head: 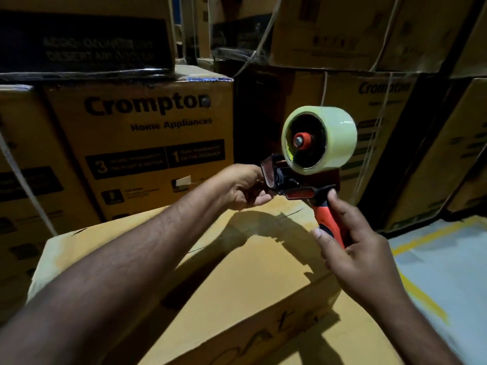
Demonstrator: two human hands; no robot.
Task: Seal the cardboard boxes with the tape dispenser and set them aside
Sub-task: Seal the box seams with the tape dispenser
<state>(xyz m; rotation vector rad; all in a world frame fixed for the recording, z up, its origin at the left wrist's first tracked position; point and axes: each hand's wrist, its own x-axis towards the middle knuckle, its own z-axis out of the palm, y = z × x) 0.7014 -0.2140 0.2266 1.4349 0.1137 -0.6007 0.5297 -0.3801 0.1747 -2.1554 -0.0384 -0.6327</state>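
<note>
Stacked Crompton boxes (147, 143) fill the left and back, and nothing shows whether any of them belongs to the job. In front lies the cardboard box (263, 272) with its flaps down, its thin seam seemingly bare of tape, so sealing looks not yet begun. Above it the left hand (243, 187) curls its fingers on the front end of the tape dispenser (290, 177), likely readying the tape, though no loose end can be made out. The tape roll (320, 139) looks nearly full. The right hand (353, 248) grips the orange handle, holding the dispenser clear of the box; taping and setting aside remain
</note>
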